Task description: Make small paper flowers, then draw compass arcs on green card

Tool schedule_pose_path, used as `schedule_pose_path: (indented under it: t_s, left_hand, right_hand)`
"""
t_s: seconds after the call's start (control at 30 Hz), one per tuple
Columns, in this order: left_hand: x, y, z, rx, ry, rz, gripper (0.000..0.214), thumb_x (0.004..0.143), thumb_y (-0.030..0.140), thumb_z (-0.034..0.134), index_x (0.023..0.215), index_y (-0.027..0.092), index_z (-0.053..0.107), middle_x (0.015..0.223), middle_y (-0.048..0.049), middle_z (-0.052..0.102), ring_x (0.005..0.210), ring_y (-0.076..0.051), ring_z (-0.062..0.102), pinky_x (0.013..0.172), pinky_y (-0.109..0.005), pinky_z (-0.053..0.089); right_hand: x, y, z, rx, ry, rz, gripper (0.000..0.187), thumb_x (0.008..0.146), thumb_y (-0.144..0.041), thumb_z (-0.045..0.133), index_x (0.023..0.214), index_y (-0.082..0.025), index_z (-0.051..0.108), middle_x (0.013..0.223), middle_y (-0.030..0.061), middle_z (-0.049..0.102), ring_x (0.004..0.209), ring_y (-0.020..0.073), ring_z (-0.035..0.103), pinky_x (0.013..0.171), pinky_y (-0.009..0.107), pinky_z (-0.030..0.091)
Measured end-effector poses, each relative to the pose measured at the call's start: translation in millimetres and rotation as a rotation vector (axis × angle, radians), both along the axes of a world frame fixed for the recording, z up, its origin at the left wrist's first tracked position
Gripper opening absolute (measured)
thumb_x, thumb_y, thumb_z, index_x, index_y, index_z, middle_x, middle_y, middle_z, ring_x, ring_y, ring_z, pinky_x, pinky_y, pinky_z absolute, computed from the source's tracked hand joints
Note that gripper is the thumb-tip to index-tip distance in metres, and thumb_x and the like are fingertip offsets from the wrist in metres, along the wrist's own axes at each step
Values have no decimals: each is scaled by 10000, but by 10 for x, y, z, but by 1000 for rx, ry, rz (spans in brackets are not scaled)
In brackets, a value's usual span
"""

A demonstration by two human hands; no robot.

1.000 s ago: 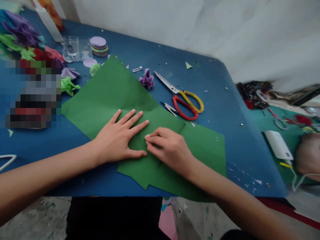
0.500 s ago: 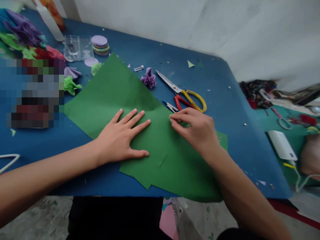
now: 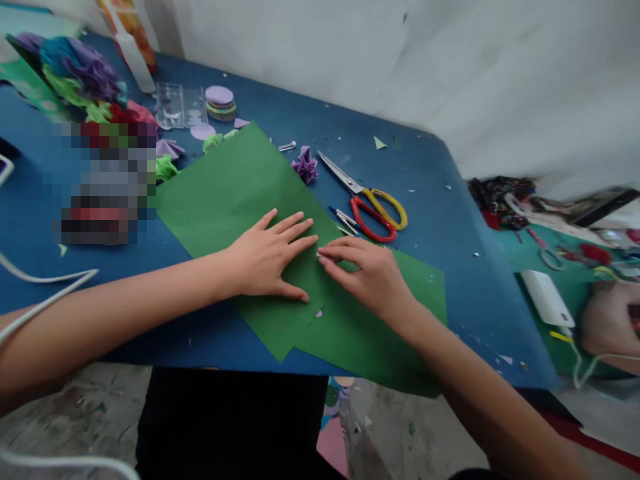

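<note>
A large green paper sheet (image 3: 235, 180), apparently folded or in overlapping pieces, lies across the blue table and reaches past its front edge. My left hand (image 3: 265, 260) presses flat on it, fingers spread. Just to the right, my right hand (image 3: 370, 270) is pinched, thumb against fingertips, low over the sheet. A tiny pale bit shows at those fingertips, too small to name. Below the hands, a lilac scrap (image 3: 319, 313) rests on the green paper. Beyond my right hand are scissors (image 3: 356, 188) with red and yellow handles and a slim pointed tool (image 3: 345, 217), partly covered.
A purple paper flower (image 3: 306, 165) sits by the sheet's far edge. Farther left are stacked paper discs (image 3: 220, 101), a clear plastic box (image 3: 181, 107), a white bottle (image 3: 136, 63) and crumpled coloured paper (image 3: 90, 70). A white cable (image 3: 50, 277) crosses my left forearm.
My right hand has moved left, closer to my left hand's fingertips. The lilac scrap now shows on the sheet. The view has shifted, and more of the scissors' red handle is visible.
</note>
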State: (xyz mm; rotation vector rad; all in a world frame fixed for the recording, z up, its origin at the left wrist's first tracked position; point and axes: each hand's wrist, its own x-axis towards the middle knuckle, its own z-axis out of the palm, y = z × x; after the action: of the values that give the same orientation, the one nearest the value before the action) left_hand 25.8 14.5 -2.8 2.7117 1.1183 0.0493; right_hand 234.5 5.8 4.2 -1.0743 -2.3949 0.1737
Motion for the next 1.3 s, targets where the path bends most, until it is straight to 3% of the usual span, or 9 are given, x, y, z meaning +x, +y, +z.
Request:
schedule_pose_path:
  t_s: [0.2, 0.63, 0.83, 1.3]
  left_hand:
    - [54, 30, -159, -11, -76, -7, 971, 752, 804, 411, 1489, 192, 258, 1567, -118, 174, 1453, -301, 149, 1158, -519, 55]
    - [22, 60, -174, -48, -114, -58, 1082, 683, 834, 449, 1494, 150, 239, 1570, -132, 154, 1449, -350, 121, 1142, -559, 12]
    - [3, 73, -187, -73, -130, -150, 1076, 670, 836, 458, 1489, 168, 257, 1571, -112, 156, 1445, -368, 120, 1117, -613, -57]
    - [15, 67, -154, -77, -86, -135, 1049, 660, 840, 467, 1496, 247, 243, 1581, -75, 162, 1441, -404, 73, 1107, -630, -42]
  right_hand:
    - [-44, -53, -139, 78, -39, 27, 146, 857, -155, 564, 851, -153, 710, 834, 74, 708, 750, 161, 658, 685, 287, 559]
    - [-67, -145, -39, 47, -156, -75, 133, 868, -172, 571, 861, -170, 703, 831, 73, 695, 759, 169, 655, 683, 314, 560]
    - [-81, -389, 25, -104, -140, 145, 139, 889, -189, 573, 953, -200, 696, 924, 74, 705, 854, 166, 670, 720, 312, 582]
    - [10, -564, 34, -60, -147, 136, 104, 861, -121, 597, 901, -145, 689, 862, 92, 699, 793, 156, 661, 692, 296, 580]
